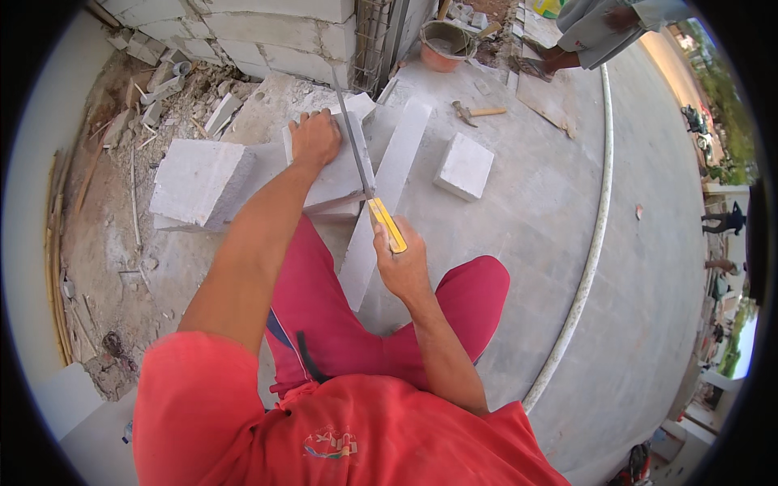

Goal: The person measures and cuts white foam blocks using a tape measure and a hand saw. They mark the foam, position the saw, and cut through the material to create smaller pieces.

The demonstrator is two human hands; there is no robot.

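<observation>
My right hand (pixel 403 263) is wrapped round the yellow handle of a hand saw (pixel 354 146). The long thin blade points away from me and lies along the right part of a white lightweight block (pixel 334 182). On top of that block rests my left hand (pixel 314 138), pressing it down left of the blade, its fingertips partly curled over the far side. Beneath, another pale block (pixel 336 212) supports it. To the left sits a large white block (pixel 198 182). A long narrow block strip (pixel 395 154) lies just right of the saw.
A smaller block (pixel 464 167) and a hammer (pixel 478 112) lie on the concrete floor to the right. Farther off are a mortar bucket (pixel 444 50) and a standing person (pixel 604 32). A long white pipe (pixel 598 235) crosses the right side. Rubble (pixel 174 89) lies far left by the block wall (pixel 275 36).
</observation>
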